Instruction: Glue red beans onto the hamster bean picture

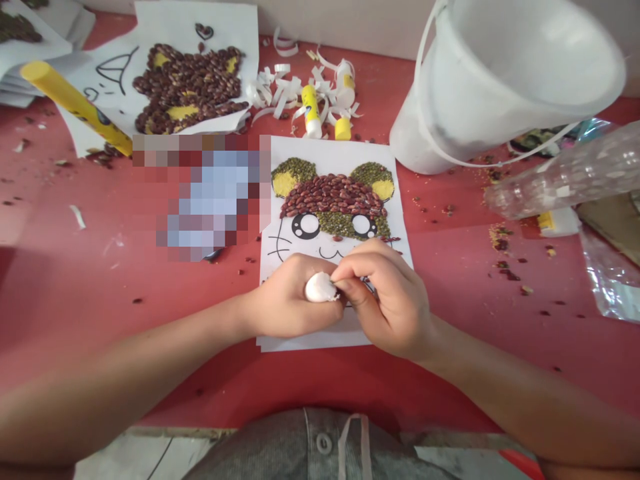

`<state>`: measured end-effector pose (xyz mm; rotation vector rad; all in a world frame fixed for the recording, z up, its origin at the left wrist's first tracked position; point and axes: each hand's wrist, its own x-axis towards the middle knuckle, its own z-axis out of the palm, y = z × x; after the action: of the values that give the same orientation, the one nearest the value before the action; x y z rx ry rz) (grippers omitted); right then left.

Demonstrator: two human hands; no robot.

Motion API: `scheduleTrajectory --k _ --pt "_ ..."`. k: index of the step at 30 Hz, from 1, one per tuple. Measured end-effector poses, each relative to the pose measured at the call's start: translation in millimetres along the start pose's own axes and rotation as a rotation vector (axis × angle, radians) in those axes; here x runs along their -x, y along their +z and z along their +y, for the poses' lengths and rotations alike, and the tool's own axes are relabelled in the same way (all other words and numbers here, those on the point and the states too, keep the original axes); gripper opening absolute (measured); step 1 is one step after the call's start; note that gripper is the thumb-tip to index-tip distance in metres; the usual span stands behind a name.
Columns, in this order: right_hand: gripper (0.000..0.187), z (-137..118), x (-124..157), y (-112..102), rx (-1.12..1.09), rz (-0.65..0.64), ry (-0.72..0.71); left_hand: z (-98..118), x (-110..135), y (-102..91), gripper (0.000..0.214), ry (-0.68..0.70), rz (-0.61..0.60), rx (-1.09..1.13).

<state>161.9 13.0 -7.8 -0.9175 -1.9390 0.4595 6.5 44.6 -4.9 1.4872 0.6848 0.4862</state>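
Note:
My left hand (pixel 287 300) is closed in a fist around a white glue stick (pixel 320 287), whose rounded, slightly ragged white end pokes out at the top. Against that end, my right hand (pixel 393 300) pinches with thumb and forefinger. A small dark bit shows by the fingertips, too small to name. Both hands are over the lower part of a paper sheet (pixel 335 157) with a hamster face drawn on it. Red-brown beans (pixel 330 193) cover its forehead, green beans (pixel 327 227) lie between the eyes and on the ears, and the inner ears hold yellow grains (pixel 285 183). My hands hide the lower drawing.
A white bucket (pixel 410 133) stands at the back right, near a clear plastic bottle (pixel 565 173). Behind the sheet lie yellow glue sticks (pixel 310 103) and paper strips (pixel 280 93). Another bean picture (pixel 190 87), a yellow tube (pixel 75 103) and a blurred-out patch (pixel 215 193) are left.

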Motion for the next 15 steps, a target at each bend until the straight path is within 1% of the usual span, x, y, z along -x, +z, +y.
scheduleTrajectory --k 4,6,11,15 --pt "0.010 0.7 -1.0 -1.2 0.006 -0.017 -0.037 0.5 0.5 -0.1 0.009 -0.009 -0.008 0.012" --pt "0.010 0.8 -2.1 -1.1 -0.016 -0.024 -0.033 0.2 0.9 -0.2 0.009 -0.015 -0.008 0.009" --pt "0.011 -0.4 -4.0 0.7 -0.130 -0.018 0.079 -0.3 0.4 -0.3 0.009 -0.037 0.014 -0.006" --pt "0.011 0.2 -5.7 -1.4 -0.208 -0.019 0.131 2.3 -0.7 -1.0 0.007 -0.037 0.031 0.020"
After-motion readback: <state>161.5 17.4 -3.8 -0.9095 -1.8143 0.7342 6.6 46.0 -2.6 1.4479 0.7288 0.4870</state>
